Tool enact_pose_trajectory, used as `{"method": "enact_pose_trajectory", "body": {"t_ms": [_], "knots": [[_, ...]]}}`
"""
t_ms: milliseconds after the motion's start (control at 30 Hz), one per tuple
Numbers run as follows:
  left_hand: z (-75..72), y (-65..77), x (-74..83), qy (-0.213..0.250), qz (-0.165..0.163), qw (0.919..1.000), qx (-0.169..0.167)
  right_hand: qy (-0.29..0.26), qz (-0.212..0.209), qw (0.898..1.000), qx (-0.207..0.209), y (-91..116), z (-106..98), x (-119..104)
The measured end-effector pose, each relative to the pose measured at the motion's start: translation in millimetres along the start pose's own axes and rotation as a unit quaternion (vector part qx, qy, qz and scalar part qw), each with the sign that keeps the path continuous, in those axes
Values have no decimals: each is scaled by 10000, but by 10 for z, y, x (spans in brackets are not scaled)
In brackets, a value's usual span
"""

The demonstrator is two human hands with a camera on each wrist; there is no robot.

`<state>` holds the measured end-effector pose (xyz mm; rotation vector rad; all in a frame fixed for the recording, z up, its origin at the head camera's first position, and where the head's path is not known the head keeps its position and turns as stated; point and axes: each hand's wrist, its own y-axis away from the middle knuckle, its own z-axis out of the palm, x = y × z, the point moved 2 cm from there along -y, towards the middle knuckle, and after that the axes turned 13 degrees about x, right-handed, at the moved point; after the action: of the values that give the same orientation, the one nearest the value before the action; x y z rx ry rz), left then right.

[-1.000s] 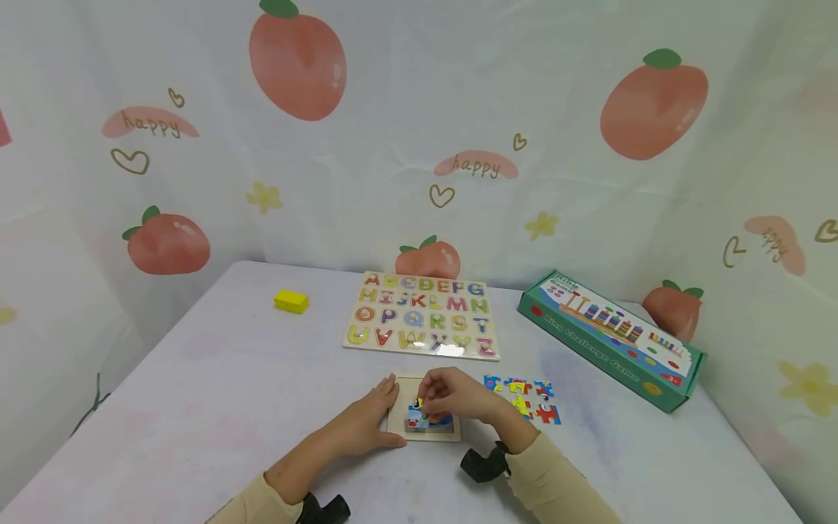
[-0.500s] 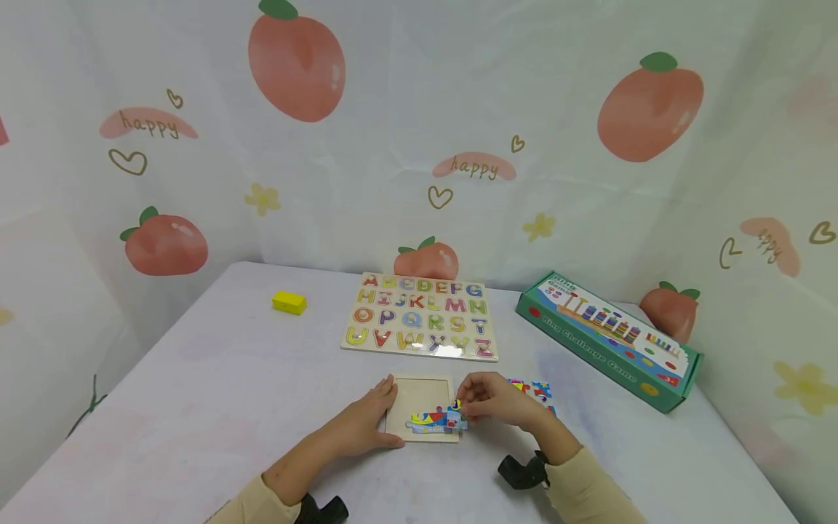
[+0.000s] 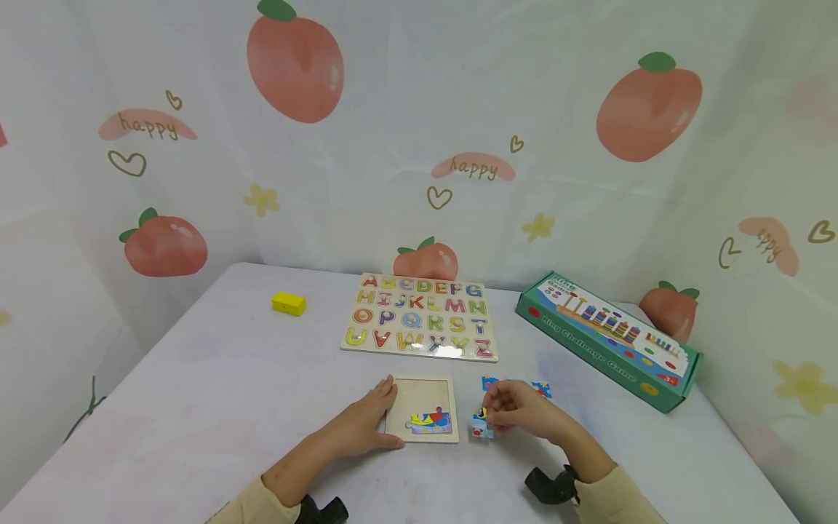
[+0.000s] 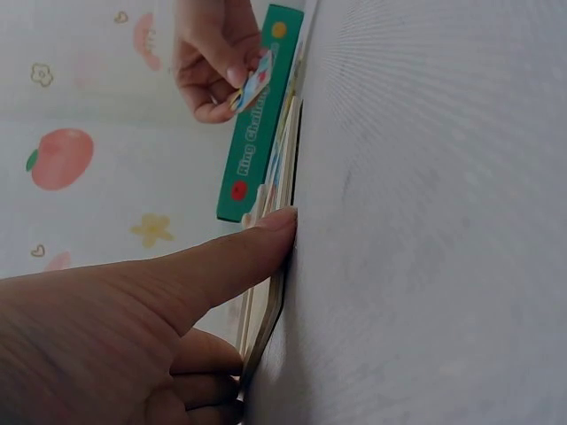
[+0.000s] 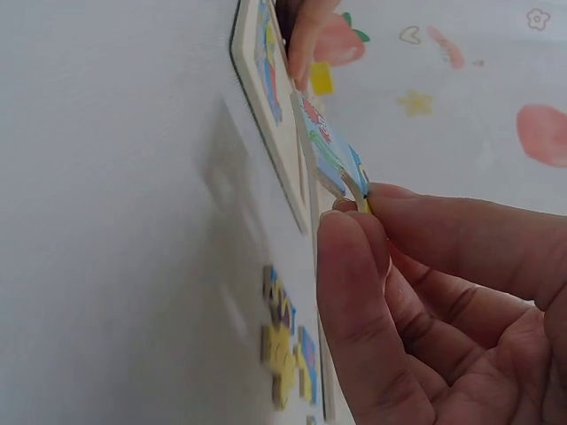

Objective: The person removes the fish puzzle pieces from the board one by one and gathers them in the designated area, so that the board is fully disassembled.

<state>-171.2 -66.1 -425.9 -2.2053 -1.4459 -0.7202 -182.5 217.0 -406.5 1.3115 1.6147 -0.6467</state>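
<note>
The left hand point(image 3: 366, 422) holds the left side of a square wooden puzzle tray point(image 3: 419, 389), its thumb along the near edge and its fingers by the far left corner. In the tray's lower part lie joined picture pieces point(image 3: 428, 421). Just right of the tray the right hand point(image 3: 524, 411) pinches a jigsaw puzzle piece point(image 5: 323, 146) between thumb and fingers, off the table. That piece is light blue with a red and green picture; whether it is one piece or two joined cannot be told. Loose puzzle pieces point(image 3: 541, 388) lie behind the right hand, which partly hides them.
A wooden alphabet board point(image 3: 419, 316) lies behind the tray. To the back right is a green Ring Challenge Game box point(image 3: 609, 342), and at the back left a yellow block point(image 3: 289, 303). A printed cloth point(image 3: 366, 182) hangs behind the white table point(image 3: 216, 386).
The right hand has lifted the pinched puzzle piece from the tray and carried it right, past the tray's edge. The joined pieces in the tray are now uncovered. The left hand stays put.
</note>
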Motion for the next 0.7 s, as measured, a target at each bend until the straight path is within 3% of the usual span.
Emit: {"method": "enact_pose_trajectory", "body": {"t_ms": [467, 700], "knots": [[-19, 5, 27, 31, -50, 10000, -8, -188, 165, 9997, 54, 157, -80, 142], [-4, 1, 14, -28, -46, 10000, 1, 174, 48, 9994, 310, 142, -54, 168]]}}
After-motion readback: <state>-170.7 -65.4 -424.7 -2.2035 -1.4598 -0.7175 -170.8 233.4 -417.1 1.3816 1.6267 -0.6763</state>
